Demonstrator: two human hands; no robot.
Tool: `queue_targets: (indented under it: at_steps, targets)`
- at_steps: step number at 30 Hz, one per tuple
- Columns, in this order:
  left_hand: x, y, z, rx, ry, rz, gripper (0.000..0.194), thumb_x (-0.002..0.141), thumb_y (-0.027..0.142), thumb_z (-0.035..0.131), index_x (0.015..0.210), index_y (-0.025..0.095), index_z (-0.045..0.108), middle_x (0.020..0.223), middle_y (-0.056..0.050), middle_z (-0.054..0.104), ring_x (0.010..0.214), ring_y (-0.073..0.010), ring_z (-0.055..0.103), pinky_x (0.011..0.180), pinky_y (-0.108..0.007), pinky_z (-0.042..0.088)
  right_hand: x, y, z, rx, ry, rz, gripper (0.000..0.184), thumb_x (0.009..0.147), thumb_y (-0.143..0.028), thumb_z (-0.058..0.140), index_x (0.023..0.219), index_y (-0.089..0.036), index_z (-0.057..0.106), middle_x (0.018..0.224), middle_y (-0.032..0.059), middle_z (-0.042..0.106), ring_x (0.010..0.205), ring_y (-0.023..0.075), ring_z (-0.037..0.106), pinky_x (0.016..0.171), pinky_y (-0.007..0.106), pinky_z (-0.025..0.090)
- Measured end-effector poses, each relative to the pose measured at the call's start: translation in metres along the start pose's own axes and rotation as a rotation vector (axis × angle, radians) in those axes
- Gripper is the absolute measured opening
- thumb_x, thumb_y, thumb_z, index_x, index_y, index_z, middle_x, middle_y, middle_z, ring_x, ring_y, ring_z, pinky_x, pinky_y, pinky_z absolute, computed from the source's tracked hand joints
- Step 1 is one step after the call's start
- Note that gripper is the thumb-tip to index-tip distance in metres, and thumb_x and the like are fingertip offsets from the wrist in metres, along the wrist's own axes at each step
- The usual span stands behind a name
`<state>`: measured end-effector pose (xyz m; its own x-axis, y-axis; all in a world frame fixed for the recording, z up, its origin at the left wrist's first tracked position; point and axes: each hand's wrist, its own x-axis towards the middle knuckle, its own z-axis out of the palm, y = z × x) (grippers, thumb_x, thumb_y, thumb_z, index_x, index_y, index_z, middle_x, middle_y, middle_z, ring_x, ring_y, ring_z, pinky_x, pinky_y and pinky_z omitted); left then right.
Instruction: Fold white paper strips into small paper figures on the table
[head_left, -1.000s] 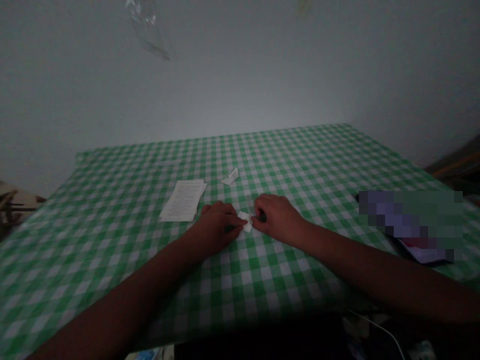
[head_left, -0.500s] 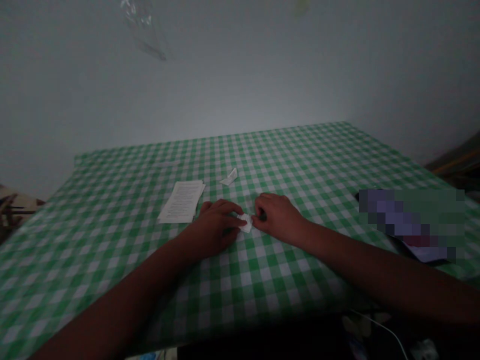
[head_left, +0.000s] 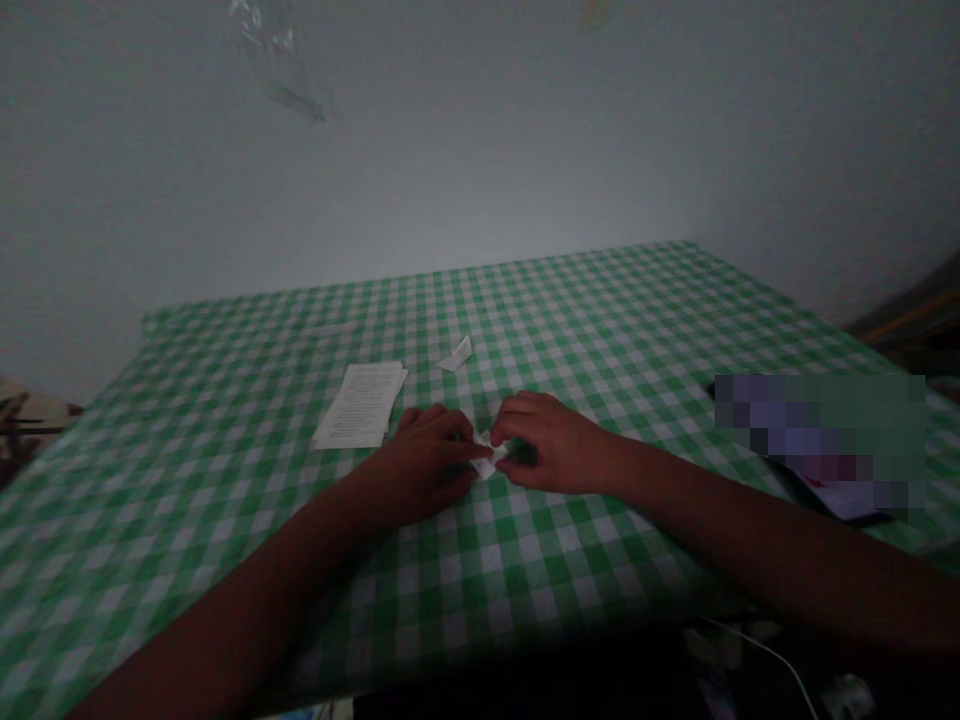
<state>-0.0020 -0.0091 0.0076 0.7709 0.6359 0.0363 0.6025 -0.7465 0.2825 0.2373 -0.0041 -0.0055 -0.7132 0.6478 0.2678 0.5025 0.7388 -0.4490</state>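
Observation:
A small folded piece of paper [head_left: 486,468] lies on the checked tablecloth, largely covered by fingers. My left hand [head_left: 429,458] holds it from the left, with the index finger stretched across it and pressing down. From the right, my right hand [head_left: 546,440] is closed with thumb and index finger at the paper's right side. Behind the hands stands another folded paper piece [head_left: 456,355], one flap raised. Left of it, near my left hand, is a stack of printed paper sheets [head_left: 364,405].
A green and white checked tablecloth [head_left: 585,330] covers the table up to the wall. At the right lies a dark-edged device [head_left: 855,505], mostly blurred out by pixels. A white cable [head_left: 780,660] hangs below the front edge. Clear plastic [head_left: 277,60] is on the wall.
My right hand's thumb and index finger have spread around the paper's right side, where they were pinched beside it. The paper's shape has shifted slightly under my left index finger.

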Motion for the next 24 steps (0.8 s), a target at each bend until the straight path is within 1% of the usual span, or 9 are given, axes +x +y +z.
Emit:
queue_targets:
  at_steps: [2, 4, 8, 12, 17, 21, 24]
  targets:
    - [0.001, -0.001, 0.001, -0.004, 0.013, 0.007, 0.033, 0.089, 0.024, 0.061, 0.120, 0.033, 0.067, 0.110, -0.003, 0.063, 0.104, -0.0224, 0.054, 0.087, -0.040, 0.033, 0.000, 0.000, -0.001, -0.025, -0.062, -0.044, 0.019, 0.085, -0.031, 0.068, 0.100, -0.019, 0.066, 0.098, 0.0049, 0.063, 0.095, 0.0209, 0.057, 0.088, 0.037, 0.042]
    - [0.001, -0.002, 0.002, -0.007, 0.027, 0.014, 0.031, 0.090, 0.026, 0.062, 0.120, 0.033, 0.067, 0.109, -0.002, 0.064, 0.104, -0.0221, 0.055, 0.086, -0.039, 0.032, 0.000, 0.000, -0.001, -0.050, -0.095, -0.054, 0.020, 0.087, -0.034, 0.067, 0.101, -0.019, 0.067, 0.098, 0.0056, 0.064, 0.094, 0.0210, 0.057, 0.088, 0.037, 0.042]
    - [0.002, -0.005, 0.004, 0.021, 0.039, 0.033, 0.025, 0.092, 0.027, 0.061, 0.116, 0.029, 0.069, 0.108, -0.003, 0.065, 0.104, -0.0225, 0.055, 0.085, -0.040, 0.031, 0.002, 0.001, 0.001, -0.070, -0.102, -0.046, 0.021, 0.089, -0.035, 0.066, 0.102, -0.018, 0.069, 0.098, 0.0056, 0.064, 0.094, 0.0208, 0.057, 0.087, 0.036, 0.041]
    - [0.004, -0.007, 0.005, 0.045, 0.048, 0.049, 0.022, 0.093, 0.030, 0.061, 0.113, 0.029, 0.069, 0.108, -0.003, 0.065, 0.103, -0.0221, 0.056, 0.086, -0.040, 0.030, 0.002, 0.001, 0.003, -0.070, -0.089, -0.051, 0.021, 0.092, -0.037, 0.064, 0.100, -0.018, 0.070, 0.096, 0.0052, 0.065, 0.093, 0.0204, 0.057, 0.086, 0.036, 0.041]
    - [0.003, -0.007, 0.002, -0.046, 0.053, 0.033, 0.018, 0.095, 0.030, 0.058, 0.107, 0.027, 0.070, 0.106, -0.003, 0.066, 0.102, -0.0211, 0.058, 0.088, -0.040, 0.032, 0.003, 0.004, 0.005, -0.004, -0.059, -0.050, 0.021, 0.098, -0.032, 0.055, 0.094, -0.018, 0.070, 0.091, 0.0032, 0.065, 0.088, 0.0171, 0.058, 0.084, 0.033, 0.042]
    - [0.004, -0.009, 0.004, -0.114, 0.074, -0.014, 0.017, 0.093, 0.031, 0.060, 0.105, 0.024, 0.070, 0.108, -0.004, 0.068, 0.104, -0.0224, 0.059, 0.092, -0.042, 0.034, 0.005, 0.005, 0.009, -0.009, -0.007, -0.016, 0.022, 0.099, -0.028, 0.053, 0.091, -0.016, 0.069, 0.087, 0.0038, 0.063, 0.085, 0.0167, 0.058, 0.082, 0.032, 0.043]
    - [0.007, -0.008, 0.006, -0.162, 0.078, -0.077, 0.014, 0.093, 0.028, 0.059, 0.099, 0.021, 0.070, 0.103, -0.004, 0.070, 0.102, -0.0221, 0.061, 0.092, -0.041, 0.037, 0.007, 0.005, 0.012, -0.027, 0.037, 0.032, 0.023, 0.099, -0.026, 0.052, 0.086, -0.015, 0.067, 0.083, 0.0050, 0.062, 0.083, 0.0176, 0.056, 0.081, 0.033, 0.043]
